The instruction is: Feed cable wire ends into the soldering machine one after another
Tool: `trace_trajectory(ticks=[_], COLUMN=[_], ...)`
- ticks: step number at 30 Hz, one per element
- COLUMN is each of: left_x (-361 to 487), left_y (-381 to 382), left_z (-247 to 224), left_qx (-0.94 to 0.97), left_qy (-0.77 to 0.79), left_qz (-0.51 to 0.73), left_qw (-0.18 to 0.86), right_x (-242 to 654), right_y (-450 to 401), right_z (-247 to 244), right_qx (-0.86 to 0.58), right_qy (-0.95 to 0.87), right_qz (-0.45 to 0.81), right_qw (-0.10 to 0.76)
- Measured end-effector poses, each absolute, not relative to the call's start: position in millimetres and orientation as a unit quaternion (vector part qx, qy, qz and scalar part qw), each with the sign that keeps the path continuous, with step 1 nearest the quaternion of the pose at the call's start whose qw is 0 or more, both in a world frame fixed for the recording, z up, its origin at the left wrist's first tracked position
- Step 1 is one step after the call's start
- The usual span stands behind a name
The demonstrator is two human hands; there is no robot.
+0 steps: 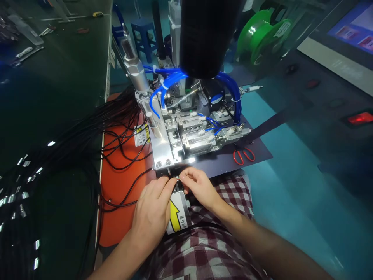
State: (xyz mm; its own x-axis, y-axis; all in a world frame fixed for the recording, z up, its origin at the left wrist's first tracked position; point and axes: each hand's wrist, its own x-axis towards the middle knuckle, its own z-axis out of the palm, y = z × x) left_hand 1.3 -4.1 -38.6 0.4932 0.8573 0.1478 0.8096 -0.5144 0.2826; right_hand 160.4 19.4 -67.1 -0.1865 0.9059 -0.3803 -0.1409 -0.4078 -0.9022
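Close together at the front edge of a metal machine (pixel 192 136) are my two hands. My left hand (pixel 153 204) has its fingers pressed together near the machine's lower end, left of a white label with a yellow arrow (pixel 176 217). Thumb and fingers of my right hand (pixel 199 186) are pinched at a small shiny piece, almost touching the left fingertips. The piece is too small to make out. A black cable (pixel 131 190) runs over the orange plate towards the machine, its end hidden near my left hand.
Many black cables (pixel 75 124) spread over the dark table and orange plate (pixel 116 225) at left. Red-handled scissors (pixel 244 156) lie on the dark plate at right. Blue tubes (pixel 237 93) arch above the machine. A green spool (pixel 256 35) and a screen (pixel 354 25) stand farther back.
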Motion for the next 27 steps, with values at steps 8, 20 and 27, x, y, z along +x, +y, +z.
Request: trace_trajectory(ticks=[8, 20, 27], left_x=[4.4, 0.7, 3.1], left_y=[-1.0, -2.5, -1.9], left_z=[-38.8, -39.7, -38.3], left_qx=[0.869, 0.868, 0.869], left_qy=[0.475, 0.472, 0.477], left_qz=[0.116, 0.138, 0.115], left_qw=[0.068, 0.075, 0.064], right_x=[157.4, 155.6, 154.0], right_y=[20.4, 13.3, 15.3], right_z=[-71.8, -72.1, -72.6], right_qx=[-0.506, -0.500, -0.477], right_qy=[-0.343, -0.290, -0.272], right_qz=[0.696, 0.700, 0.718], right_qw=[0.378, 0.420, 0.427])
